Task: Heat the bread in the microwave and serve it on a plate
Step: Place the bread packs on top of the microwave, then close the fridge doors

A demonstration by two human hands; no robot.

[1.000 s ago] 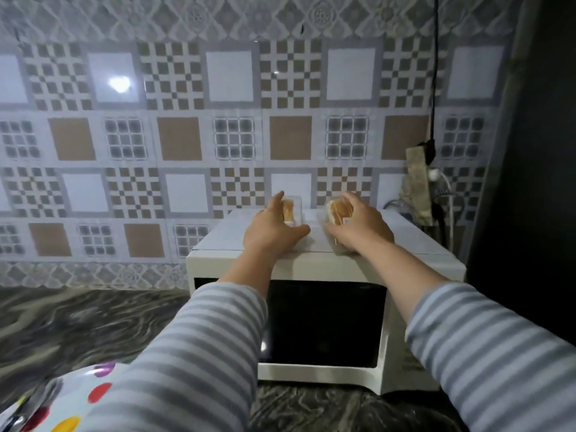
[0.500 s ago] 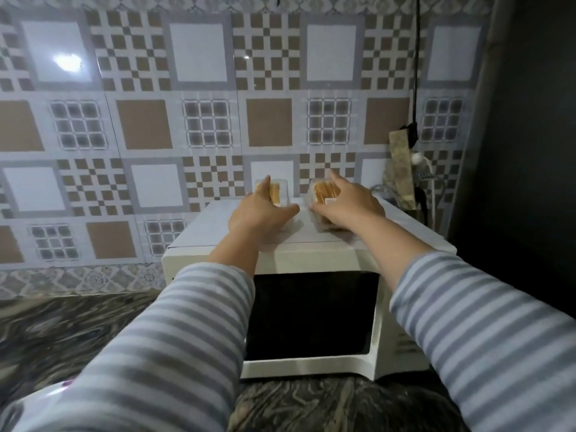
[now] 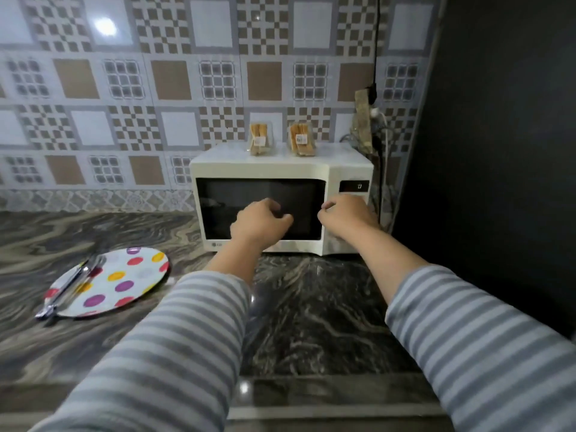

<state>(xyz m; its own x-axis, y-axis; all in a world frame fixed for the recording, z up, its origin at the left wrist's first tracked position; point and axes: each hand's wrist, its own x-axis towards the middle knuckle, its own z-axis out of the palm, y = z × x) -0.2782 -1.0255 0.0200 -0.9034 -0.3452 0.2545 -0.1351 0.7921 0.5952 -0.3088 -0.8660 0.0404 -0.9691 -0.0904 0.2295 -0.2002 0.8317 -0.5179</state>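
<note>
Two clear packs of sliced bread, the left pack (image 3: 260, 140) and the right pack (image 3: 301, 140), stand on top of the white microwave (image 3: 349, 169), whose dark door is closed. My left hand (image 3: 260, 221) hovers in front of the door glass with loosely curled fingers and holds nothing. My right hand (image 3: 346, 215) is at the door's right edge, below the display, also loosely curled and empty. A white plate with coloured dots (image 3: 124, 282) lies on the counter to the left.
Metal cutlery (image 3: 71, 285) lies across the plate's left side. The dark marbled counter (image 3: 311, 307) runs under both arms. A dark wall (image 3: 498, 151) stands right of the microwave, with a plug and cables (image 3: 374, 120) behind its corner.
Both hands have let go of the bread packs on top of the microwave and dropped down in front of its door. The view has pulled back, showing the plate.
</note>
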